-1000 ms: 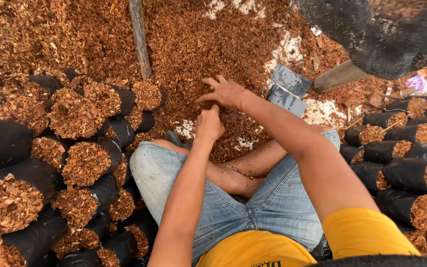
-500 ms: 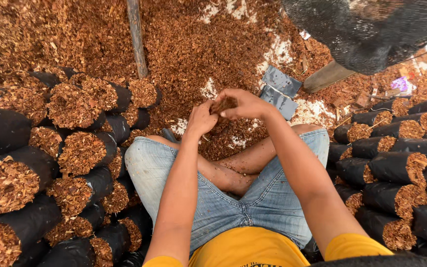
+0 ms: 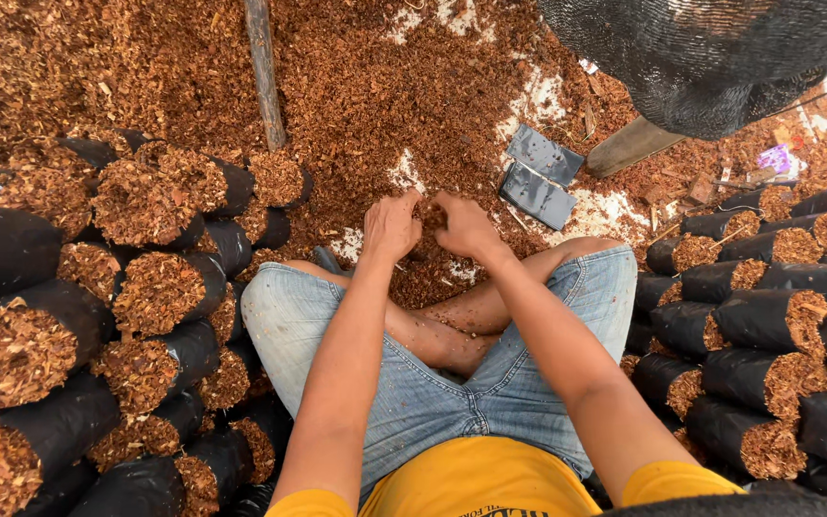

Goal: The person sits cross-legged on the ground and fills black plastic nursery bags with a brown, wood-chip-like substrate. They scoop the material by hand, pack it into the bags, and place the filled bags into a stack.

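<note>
Seated cross-legged on the ground in denim shorts point(image 3: 413, 393) and a yellow shirt point(image 3: 471, 483), both arms stretched toward 12 o'clock. Left hand point(image 3: 390, 227) and right hand point(image 3: 466, 228) side by side, nearly touching, knuckles up, fingers curled down around a clump of the reddish-brown shredded husk point(image 3: 375, 105) gathered between them; grip narrow on both, closed on loose husk, though whether anything else sits inside cannot be told. Husk heap spread from just past the knees out to 12 o'clock, with pale patches of bare floor point(image 3: 528, 101) showing through. At 1 o'clock, just beyond the right hand, two flat empty black bags point(image 3: 538, 177) lying on the husk. At 11 o'clock, a thin upright wooden pole point(image 3: 265, 72). From 8 to 10 o'clock, filled black bags point(image 3: 160, 292) stacked on their sides, open mouths packed with husk. From 2 to 4 o'clock, a second stack of filled bags point(image 3: 768, 335), likewise on their sides. At 1 to 2 o'clock, high up, a dark mesh sack point(image 3: 710, 57) hanging over a wooden plank point(image 3: 629, 146).
</note>
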